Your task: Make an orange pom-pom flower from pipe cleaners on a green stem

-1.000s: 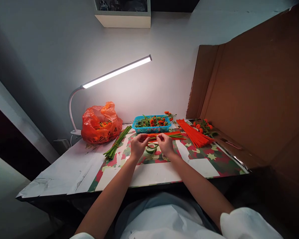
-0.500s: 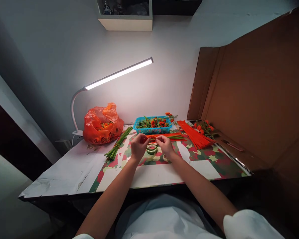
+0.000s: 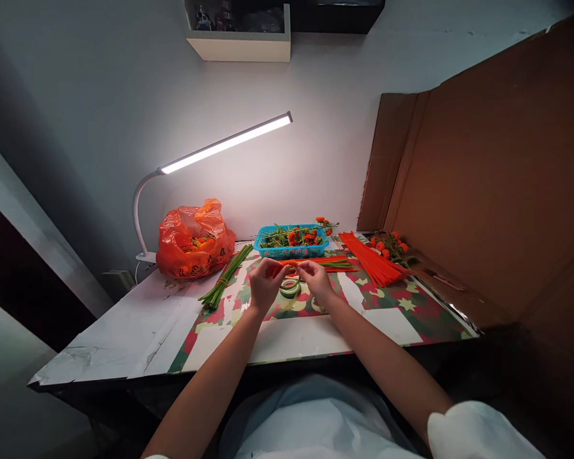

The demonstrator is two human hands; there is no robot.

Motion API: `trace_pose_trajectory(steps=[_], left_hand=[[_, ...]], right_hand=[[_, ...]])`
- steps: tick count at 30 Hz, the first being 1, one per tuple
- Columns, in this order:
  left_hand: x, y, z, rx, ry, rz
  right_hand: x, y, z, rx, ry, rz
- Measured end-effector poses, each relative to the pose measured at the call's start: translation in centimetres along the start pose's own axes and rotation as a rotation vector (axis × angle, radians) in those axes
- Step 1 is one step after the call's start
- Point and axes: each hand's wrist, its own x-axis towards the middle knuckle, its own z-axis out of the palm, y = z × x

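Above the middle of the table, my left hand and my right hand face each other, fingertips pinched. Between them is a short piece of orange pipe cleaner, which looks coiled; its ends are hidden by the fingers. Just below the fingertips lies a roll of green tape. Behind the hands, loose orange pipe cleaners and green stems lie across the mat. A second, pale roll is partly covered by my right wrist.
At the back stands a blue basket of orange flowers with green stems. Left are a red plastic bag, a tied bundle of green stems and a lit lamp. Right are an orange pipe cleaner bundle and a cardboard wall.
Both hands stay pinched over the same spot. My fingertips have come slightly closer together, and less of the orange piece shows between them. The camera view has shifted slightly.
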Motion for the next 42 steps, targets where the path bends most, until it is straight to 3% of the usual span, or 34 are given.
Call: trace_pose_trajectory(steps=[7,16,21,24,30,42], left_hand=[[0.9,-0.6,0.2,-0.212,-0.111,-0.207],[1.3,-0.7,-0.3,-0.281,-0.111,-0.259],[1.7,-1.1,-0.9,-0.284,-0.091,-0.279],[1.6,-1.9,-1.1,-0.270,-0.078,-0.360],[1.3,-3.2,-0.8,-0.307,-0.207,-0.582],[2.2,-2.9,-1.3,-0.520,-0.101,-0.505]], right_hand=[[0.3,0.0,-0.1,-0.008,0.091,-0.021],[0.5,-0.5,-0.5,-0.046,0.020,-0.092],[0.2,-1.5,-1.0,-0.121,-0.081,-0.200],[-0.4,-2.4,-1.1,-0.201,-0.091,-0.308],[-1.4,-3.2,-1.2,-0.424,-0.156,-0.520],[-1.9,-3.1,-0.7,-0.817,-0.134,-0.584]])
